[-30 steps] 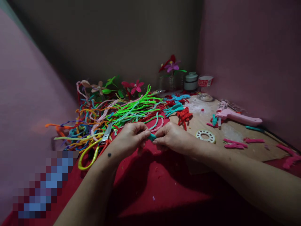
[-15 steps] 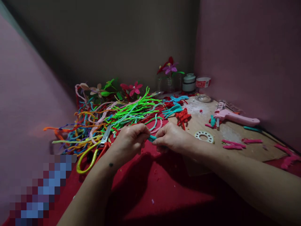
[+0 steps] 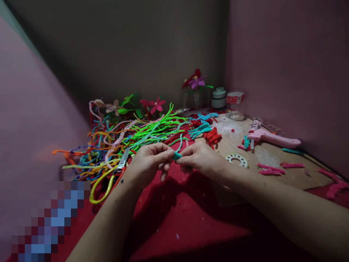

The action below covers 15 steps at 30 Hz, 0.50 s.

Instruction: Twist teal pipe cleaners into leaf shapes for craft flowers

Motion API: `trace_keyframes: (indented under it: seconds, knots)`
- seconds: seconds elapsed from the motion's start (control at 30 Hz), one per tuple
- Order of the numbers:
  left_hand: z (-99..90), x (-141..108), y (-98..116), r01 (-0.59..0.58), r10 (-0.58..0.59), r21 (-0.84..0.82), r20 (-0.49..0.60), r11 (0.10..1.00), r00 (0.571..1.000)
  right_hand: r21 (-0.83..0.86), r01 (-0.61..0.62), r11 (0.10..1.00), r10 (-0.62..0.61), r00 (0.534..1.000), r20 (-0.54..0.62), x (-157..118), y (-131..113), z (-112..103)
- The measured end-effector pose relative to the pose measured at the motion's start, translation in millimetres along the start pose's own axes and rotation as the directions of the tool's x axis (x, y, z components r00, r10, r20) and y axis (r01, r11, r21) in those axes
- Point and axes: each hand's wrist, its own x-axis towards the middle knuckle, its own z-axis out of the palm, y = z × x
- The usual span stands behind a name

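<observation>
A short teal pipe cleaner piece [image 3: 177, 155] is pinched between my two hands above the red cloth [image 3: 188, 218]. My left hand [image 3: 152, 158] grips its left end with thumb and forefinger, the lower fingers loosely curled. On the other end, my right hand [image 3: 195, 158] is closed in a pinch, its fingertips hiding part of the piece. Beyond my hands lies a bundle of bright green pipe cleaners [image 3: 155, 127]. Yellow-handled scissors [image 3: 102, 193] rest just left of my left forearm.
On a cardboard sheet [image 3: 289, 178] at right lie a pink glue gun [image 3: 278, 138], a white ring with holes [image 3: 237, 159], and pink pieces [image 3: 269, 169]. Teal [image 3: 201, 129] and red bundles [image 3: 212, 136] sit ahead. Pipe cleaner flowers [image 3: 156, 104] and a lidded jar [image 3: 219, 98] stand behind.
The fingers of my left hand have shifted on the teal piece, the thumb now stretched along it and the lower fingers loosened. My right hand keeps its pinch.
</observation>
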Motion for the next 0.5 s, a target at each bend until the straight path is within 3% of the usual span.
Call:
trace_keyframes:
  seconds: [0.13, 0.23, 0.37, 0.5]
  knots:
    - [0.1, -0.1, -1.1, -0.016, 0.017, -0.053, 0.022, 0.998, 1.000, -0.087, 0.085, 0.993, -0.087, 0.996, -0.018, 0.7, 5.6, 2.4]
    - [1.8, -3.2, 2.3, -0.079, 0.079, 0.024, 0.016, 0.997, 0.997, -0.086, 0.122, 0.989, -0.123, 0.992, -0.001, 0.2, 5.7, 3.1]
    - [5.7, -6.4, 7.2, -0.105, 0.109, 0.167, -0.020, 0.980, 0.994, -0.037, 0.035, 0.999, -0.035, 0.999, 0.013, -1.5, 0.1, 1.5]
    - [9.2, -4.2, 6.4, -0.131, 0.141, 0.112, -0.082, 0.985, 0.987, 0.088, -0.063, 0.994, 0.058, 0.997, 0.054, -2.5, -5.2, -1.1]
